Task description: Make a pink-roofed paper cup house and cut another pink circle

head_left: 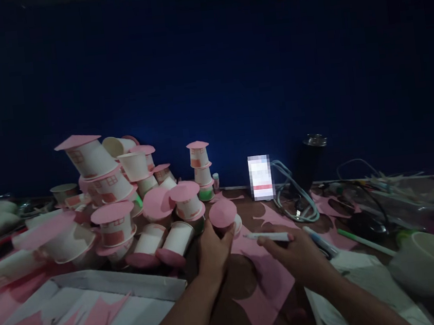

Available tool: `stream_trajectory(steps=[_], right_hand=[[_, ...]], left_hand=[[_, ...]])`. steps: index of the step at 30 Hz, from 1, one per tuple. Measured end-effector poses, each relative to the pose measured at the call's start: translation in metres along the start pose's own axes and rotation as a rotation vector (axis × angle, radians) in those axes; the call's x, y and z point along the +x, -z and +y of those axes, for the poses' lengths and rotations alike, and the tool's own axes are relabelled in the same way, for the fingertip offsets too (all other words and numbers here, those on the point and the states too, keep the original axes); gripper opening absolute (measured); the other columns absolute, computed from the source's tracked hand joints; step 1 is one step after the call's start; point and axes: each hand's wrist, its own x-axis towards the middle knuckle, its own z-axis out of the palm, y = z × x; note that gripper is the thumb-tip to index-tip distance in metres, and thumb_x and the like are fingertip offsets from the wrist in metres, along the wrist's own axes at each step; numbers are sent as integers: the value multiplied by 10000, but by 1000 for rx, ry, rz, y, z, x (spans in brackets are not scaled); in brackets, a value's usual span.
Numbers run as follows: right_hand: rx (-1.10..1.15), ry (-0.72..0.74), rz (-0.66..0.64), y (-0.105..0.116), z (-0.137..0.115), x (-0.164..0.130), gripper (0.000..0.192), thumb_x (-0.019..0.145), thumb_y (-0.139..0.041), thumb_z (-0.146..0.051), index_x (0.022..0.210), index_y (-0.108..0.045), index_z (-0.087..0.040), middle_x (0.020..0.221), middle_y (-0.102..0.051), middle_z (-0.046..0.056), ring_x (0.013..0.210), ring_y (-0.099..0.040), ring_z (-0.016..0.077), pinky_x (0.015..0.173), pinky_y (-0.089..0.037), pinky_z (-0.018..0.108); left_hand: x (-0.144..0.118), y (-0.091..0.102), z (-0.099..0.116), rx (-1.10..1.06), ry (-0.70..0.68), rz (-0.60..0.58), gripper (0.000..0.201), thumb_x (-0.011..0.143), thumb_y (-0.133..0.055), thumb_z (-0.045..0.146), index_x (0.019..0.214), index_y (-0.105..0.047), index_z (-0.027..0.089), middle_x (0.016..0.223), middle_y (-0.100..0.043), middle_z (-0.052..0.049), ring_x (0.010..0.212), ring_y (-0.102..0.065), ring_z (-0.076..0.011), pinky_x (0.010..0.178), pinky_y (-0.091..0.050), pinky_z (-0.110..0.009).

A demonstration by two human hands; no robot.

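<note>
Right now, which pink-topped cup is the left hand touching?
The lone cup nearest the pen, apart from the pile; the left hand grips its side.

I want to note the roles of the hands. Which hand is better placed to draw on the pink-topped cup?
Probably the right hand: it holds the white pen, tip toward the pink-topped cup, which the left hand grips.

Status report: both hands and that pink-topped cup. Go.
Left hand gripping pink-topped paper cup on table. Right hand holding white marker. Pile of finished cups close on the left.
</note>
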Motion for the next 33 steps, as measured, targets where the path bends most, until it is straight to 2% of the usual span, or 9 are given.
stream_trajectory(steps=[3,6,12,16,20,23,27,29,33], right_hand=[[154,4,96,11,-4,0,329,818,-594,-442,997,-721,-197,878,-760,56,785,-684,234,637,-518,291],[287,-5,149,20,-5,1,319,817,-609,-459,972,-679,-189,807,-738,47,718,-674,211,601,-524,281],[322,-23,286,42,-8,4,287,810,-606,-454,890,-629,-180,626,-653,-2,523,-576,134,474,-459,221],[111,-61,351,65,2,9,390,826,-536,-516,876,-666,-151,659,-683,34,516,-582,149,472,-467,249],[-18,-109,414,90,28,17,479,855,-442,-486,1150,-610,-149,770,-717,51,528,-597,161,464,-462,264],[-194,-162,437,101,52,20,463,854,-451,-423,1205,-612,-168,725,-708,55,560,-618,196,525,-458,302],[-425,-200,314,97,82,19,379,769,-613,-316,1125,-664,-199,953,-714,118,867,-666,275,710,-464,342],[-511,-236,254,90,93,17,345,788,-610,-362,1085,-674,-199,992,-701,148,927,-661,315,730,-465,375],[-657,-311,203,81,105,14,385,833,-551,-302,1176,-623,-144,1068,-666,222,945,-664,361,728,-471,438]], left_hand=[[-1,2,3,-126,-70,27,583,780,-638,497,1236,-504,159,1173,-653,-147,1060,-622,-260,892,-474,-362],[-2,3,7,-244,-137,44,604,782,-639,507,1250,-517,145,1156,-662,-142,1049,-627,-259,910,-472,-361],[-2,3,7,-232,-152,38,523,789,-634,484,1186,-573,150,1049,-705,-116,1009,-647,-274,884,-492,-376],[-3,3,7,-213,-143,22,500,767,-652,483,1131,-587,147,1032,-704,-118,994,-650,-279,856,-502,-375],[-7,4,10,-175,-139,12,496,748,-660,509,1090,-591,156,1016,-697,-107,959,-647,-268,839,-498,-371],[-9,4,11,-153,-150,2,491,754,-643,534,1068,-590,159,1013,-694,-104,948,-643,-268,843,-489,-376],[-9,3,11,-146,-144,-11,489,766,-631,531,1081,-578,160,1048,-688,-110,962,-642,-270,845,-484,-371],[-9,3,11,-132,-142,-7,477,772,-628,515,1090,-573,164,1060,-686,-110,964,-642,-267,843,-484,-365],[-8,3,13,-85,-144,-5,477,771,-627,478,1121,-560,160,1083,-677,-121,985,-634,-276,853,-479,-376]])
